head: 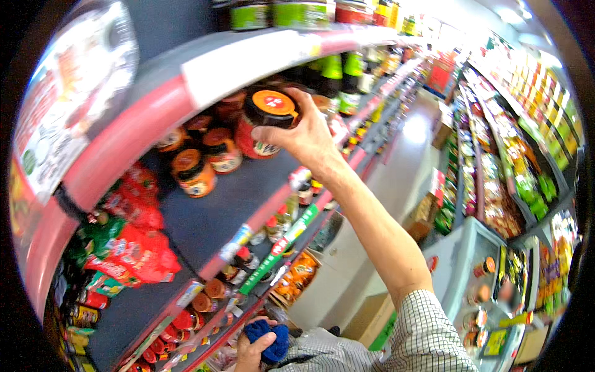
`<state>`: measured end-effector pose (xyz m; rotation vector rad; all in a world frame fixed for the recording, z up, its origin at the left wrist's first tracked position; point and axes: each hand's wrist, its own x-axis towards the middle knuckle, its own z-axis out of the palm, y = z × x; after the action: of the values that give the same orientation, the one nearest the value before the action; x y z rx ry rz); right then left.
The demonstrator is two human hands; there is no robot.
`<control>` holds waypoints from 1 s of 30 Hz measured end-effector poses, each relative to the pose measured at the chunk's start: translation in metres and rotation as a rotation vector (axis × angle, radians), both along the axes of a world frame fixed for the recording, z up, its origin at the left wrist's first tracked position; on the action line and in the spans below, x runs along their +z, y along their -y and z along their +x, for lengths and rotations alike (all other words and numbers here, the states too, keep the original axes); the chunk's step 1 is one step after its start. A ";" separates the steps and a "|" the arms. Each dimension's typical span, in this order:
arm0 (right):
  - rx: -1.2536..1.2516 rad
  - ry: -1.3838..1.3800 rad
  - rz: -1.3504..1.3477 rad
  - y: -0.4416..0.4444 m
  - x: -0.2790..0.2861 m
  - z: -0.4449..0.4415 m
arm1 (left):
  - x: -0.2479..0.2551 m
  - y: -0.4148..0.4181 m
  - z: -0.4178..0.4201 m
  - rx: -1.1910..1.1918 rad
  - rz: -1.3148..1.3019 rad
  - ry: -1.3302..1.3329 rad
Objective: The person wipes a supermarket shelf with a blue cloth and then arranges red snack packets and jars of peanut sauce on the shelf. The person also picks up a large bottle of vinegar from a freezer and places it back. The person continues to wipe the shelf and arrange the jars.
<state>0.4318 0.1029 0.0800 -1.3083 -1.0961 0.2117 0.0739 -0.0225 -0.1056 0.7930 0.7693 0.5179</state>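
Observation:
My right hand (309, 132) spans a dark-topped jar (265, 118) with an orange lid seal and a red label, thumb on one side and fingers on the other. The jar is on or just over the dark shelf (223, 204); whether its base touches cannot be told. Left of it stand smaller orange-lidded jars (193, 172), several close together. Low in the view, near my body, my left hand (253, 346) grips a bunched dark-blue cloth (269, 339).
A pink-edged upper shelf (130, 132) overhangs the jars. Red packets (135, 255) lie at the left. Lower shelves hold red-lidded jars (181, 321). A carton of orange packets (295, 276) stands below. Across the aisle floor (367, 237) are a chest freezer (458, 269) and stocked racks (497, 176).

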 end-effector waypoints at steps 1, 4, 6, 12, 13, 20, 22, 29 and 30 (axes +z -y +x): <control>-0.011 -0.011 -0.009 0.028 0.001 -0.003 | 0.005 0.002 0.006 -0.036 -0.011 -0.058; -0.044 -0.052 0.020 0.105 -0.012 -0.005 | 0.009 0.017 0.026 -0.035 -0.003 -0.129; -0.076 -0.090 0.009 0.154 -0.029 -0.004 | 0.008 0.025 0.042 -0.070 0.079 -0.144; -0.508 -0.046 -0.146 0.306 -0.104 -0.008 | 0.021 0.050 0.082 -0.243 0.048 -0.077; -0.593 -0.085 -0.155 0.327 -0.118 -0.008 | 0.022 0.053 0.088 -0.269 0.051 -0.079; -1.164 -0.230 -0.285 0.474 -0.190 -0.006 | 0.015 0.065 0.115 -0.430 0.044 -0.069; -1.325 -0.238 -0.323 0.510 -0.207 -0.012 | 0.015 0.072 0.125 -0.448 0.004 -0.088; -1.523 -0.319 -0.345 0.580 -0.241 0.007 | 0.033 0.095 0.149 -0.455 0.101 -0.134; -1.567 -0.276 -0.391 0.585 -0.241 0.016 | 0.031 0.093 0.152 -0.487 0.115 -0.137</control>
<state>0.4481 -0.4825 -0.1612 -2.0426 0.4156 -0.5807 0.2264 -0.1156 -0.0741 1.0915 0.6444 0.0708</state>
